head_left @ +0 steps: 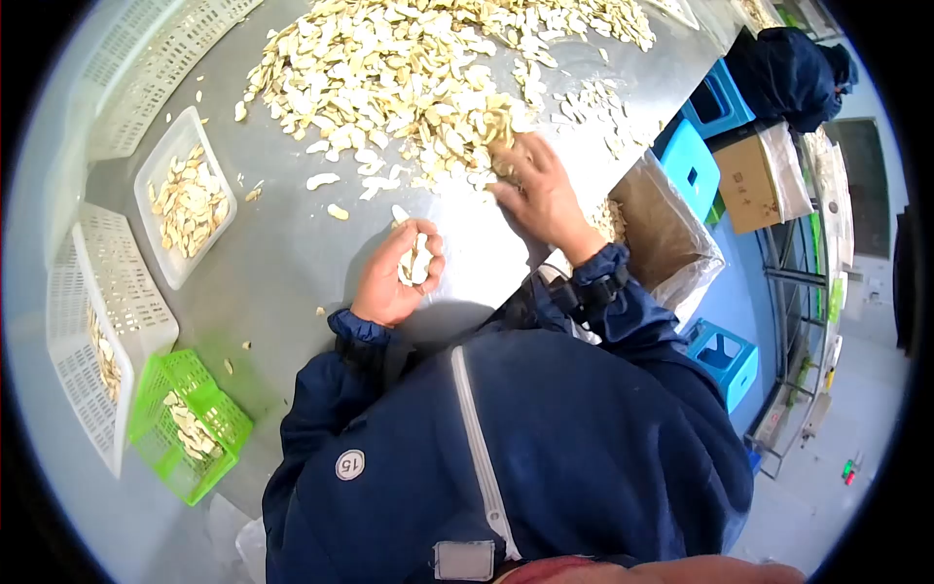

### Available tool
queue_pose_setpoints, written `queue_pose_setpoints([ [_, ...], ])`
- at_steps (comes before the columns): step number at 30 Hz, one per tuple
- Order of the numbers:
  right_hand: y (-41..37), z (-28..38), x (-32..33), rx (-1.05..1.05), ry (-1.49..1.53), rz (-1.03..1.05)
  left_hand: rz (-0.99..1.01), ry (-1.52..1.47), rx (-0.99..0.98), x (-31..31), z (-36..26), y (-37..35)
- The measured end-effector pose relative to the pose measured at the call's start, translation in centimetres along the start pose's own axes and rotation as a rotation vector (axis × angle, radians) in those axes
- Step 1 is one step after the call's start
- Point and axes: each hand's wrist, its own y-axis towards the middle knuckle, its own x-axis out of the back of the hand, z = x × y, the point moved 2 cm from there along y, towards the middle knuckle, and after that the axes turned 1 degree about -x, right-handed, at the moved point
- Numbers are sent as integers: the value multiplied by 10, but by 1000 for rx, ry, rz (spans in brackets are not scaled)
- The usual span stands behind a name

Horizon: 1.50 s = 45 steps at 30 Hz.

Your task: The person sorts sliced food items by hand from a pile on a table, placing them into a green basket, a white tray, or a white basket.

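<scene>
My left hand (397,274) is curled around a few pale, cream-coloured slices (417,261), one of them poking out past the fingertips. My right hand (541,195) reaches to the near edge of a large heap of similar slices (389,83) on the metal table (282,234). Its thumb and fingers are apart, and the fingertips, a little blurred, are right at the slices. A few loose slices lie between the heap and my left hand.
On the left stand a white tray (225,226) of slices, white perforated baskets (126,282) and a green basket (185,365) with slices inside. To the right, a lined box (671,229) sits below the table edge, near blue stools (725,362). Another person (793,78) is at the upper right.
</scene>
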Motion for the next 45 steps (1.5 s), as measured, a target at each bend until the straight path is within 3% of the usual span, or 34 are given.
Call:
queue_pose_setpoints([
  [5, 24, 52, 10, 219, 249, 67, -137, 8, -38, -10, 12, -13],
  [7, 47, 46, 9, 147, 291, -35, -116, -5, -59, -7, 12, -20],
  [9, 76, 24, 4, 130, 236, -155, -93, -22, -74, -5, 13, -25],
  [10, 91, 22, 12, -49, 229, -113, -80, -28, -79, -4, 13, -27],
  [11, 108, 3, 5, -14, 132, -188, -66, -34, -83, -4, 13, -29],
  [17, 154, -46, -13, 9, -157, -39, -44, -21, -76, -4, 12, -25],
  [20, 149, -37, -6, -118, -137, 114, -26, -16, -89, -5, 12, -25],
  [23, 146, -42, -8, -140, -96, 142, -26, -14, -70, -5, 10, -26],
  [27, 149, -29, 7, 18, -103, -59, -8, -19, -58, -7, 10, -24],
  [29, 158, -12, 12, 23, -80, -24, -5, -29, -72, -3, 11, -22],
  [32, 180, 23, 1, 91, 0, 165, 29, -19, -51, -2, 10, -21],
  [35, 191, 110, 2, 58, 215, 496, 38, -14, -53, -4, 10, -22],
  [39, 193, 178, -18, 224, 1042, 409, 30, 5, -58, -8, 7, -23],
  [40, 194, 180, -22, 271, 1031, 332, 35, 2, -61, -8, 7, -23],
  [43, 182, 155, -18, 511, 338, 150, 48, -16, -62, -8, 7, -23],
  [44, 170, 146, -11, 423, 241, 244, 48, -24, -59, -7, 8, -24],
  [45, 159, 128, -11, 486, 210, 189, 50, -35, -54, -6, 9, -23],
])
